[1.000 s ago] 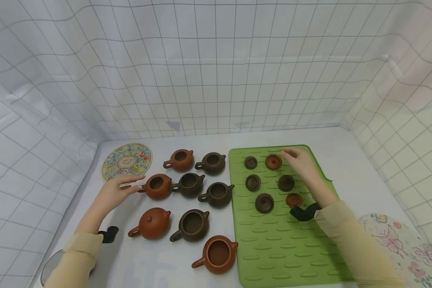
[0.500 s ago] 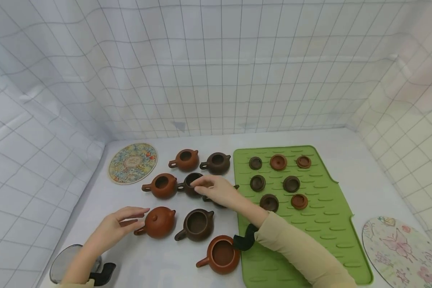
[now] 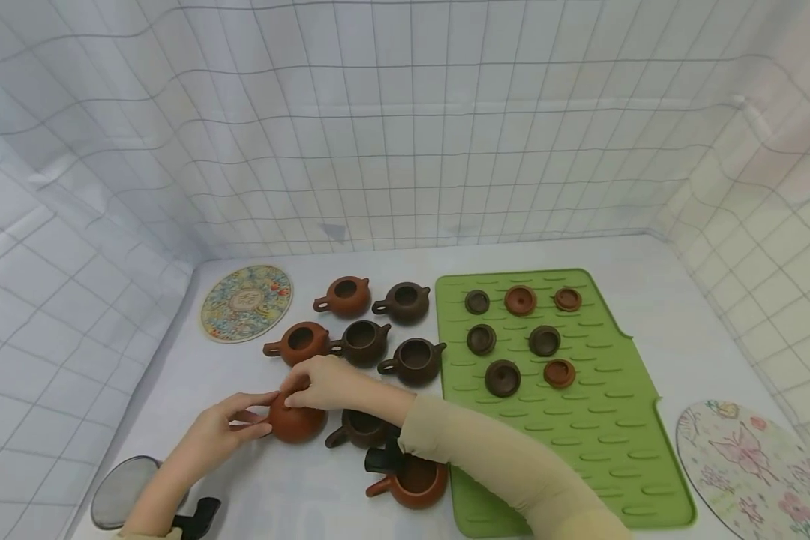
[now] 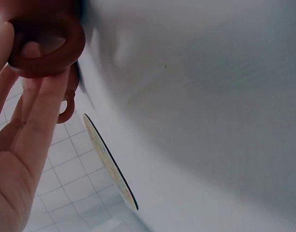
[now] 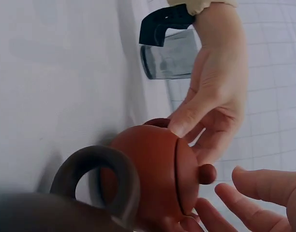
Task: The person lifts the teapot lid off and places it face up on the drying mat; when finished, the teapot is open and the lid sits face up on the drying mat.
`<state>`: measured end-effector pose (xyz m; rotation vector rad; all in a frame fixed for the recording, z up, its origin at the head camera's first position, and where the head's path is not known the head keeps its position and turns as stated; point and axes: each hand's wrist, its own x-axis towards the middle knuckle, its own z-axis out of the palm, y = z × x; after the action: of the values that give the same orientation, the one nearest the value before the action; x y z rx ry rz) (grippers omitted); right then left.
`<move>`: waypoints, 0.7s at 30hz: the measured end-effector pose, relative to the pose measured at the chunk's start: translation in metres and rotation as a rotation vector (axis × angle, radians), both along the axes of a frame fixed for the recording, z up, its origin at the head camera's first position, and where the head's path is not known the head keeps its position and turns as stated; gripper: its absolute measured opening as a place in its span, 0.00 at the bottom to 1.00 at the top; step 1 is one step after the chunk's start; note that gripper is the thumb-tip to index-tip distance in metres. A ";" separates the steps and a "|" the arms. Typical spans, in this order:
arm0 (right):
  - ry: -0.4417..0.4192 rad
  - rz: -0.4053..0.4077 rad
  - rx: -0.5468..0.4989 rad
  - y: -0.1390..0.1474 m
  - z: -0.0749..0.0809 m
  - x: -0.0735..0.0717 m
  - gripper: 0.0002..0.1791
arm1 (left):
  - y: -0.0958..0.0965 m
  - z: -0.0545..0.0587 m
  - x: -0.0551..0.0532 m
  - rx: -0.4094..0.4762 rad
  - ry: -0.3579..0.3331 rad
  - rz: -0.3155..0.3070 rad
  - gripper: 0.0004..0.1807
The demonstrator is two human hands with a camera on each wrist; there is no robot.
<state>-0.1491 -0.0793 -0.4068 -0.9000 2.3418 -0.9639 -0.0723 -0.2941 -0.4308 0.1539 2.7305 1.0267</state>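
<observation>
A reddish-brown clay teapot [image 3: 297, 426] with its lid on stands at the front left of the table. My left hand [image 3: 216, 431] holds it by the handle [image 4: 73, 46], a finger showing through the loop in the left wrist view. My right hand [image 3: 334, 386] is over the lid. In the right wrist view its thumb and fingers [image 5: 249, 208] are spread around the round lid knob [image 5: 206, 174], with a gap between thumb and knob. A dark brown lidless teapot [image 3: 361, 427], partly hidden by the right forearm, stands beside it.
Several other lidless teapots, such as a dark one [image 3: 415, 360] and a red one [image 3: 344, 296], stand around it. Loose lids [image 3: 502, 378] lie on the green mat [image 3: 547, 465]. Round mats [image 3: 246, 304] lie at both sides; a glass container [image 3: 123, 491] is front left.
My right hand has travelled left from the lids on the mat, over the dark teapots, to the lidded teapot. My left hand has come down and taken its handle.
</observation>
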 end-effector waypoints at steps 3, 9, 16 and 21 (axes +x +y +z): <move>0.050 0.019 0.038 -0.009 -0.002 0.000 0.12 | 0.000 -0.001 0.000 -0.028 -0.007 0.028 0.25; 0.129 0.076 0.058 -0.013 -0.003 0.001 0.08 | -0.002 -0.004 -0.002 -0.047 -0.013 0.037 0.25; 0.204 0.085 0.065 -0.012 -0.005 0.003 0.06 | -0.002 -0.004 -0.002 -0.035 -0.027 0.049 0.25; 0.225 0.099 0.043 -0.011 -0.007 0.003 0.05 | -0.004 -0.004 -0.003 -0.040 -0.048 0.050 0.25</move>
<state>-0.1463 -0.0899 -0.4141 -1.1483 2.4650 -0.8062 -0.0756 -0.2978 -0.4347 0.0537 2.7218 0.9753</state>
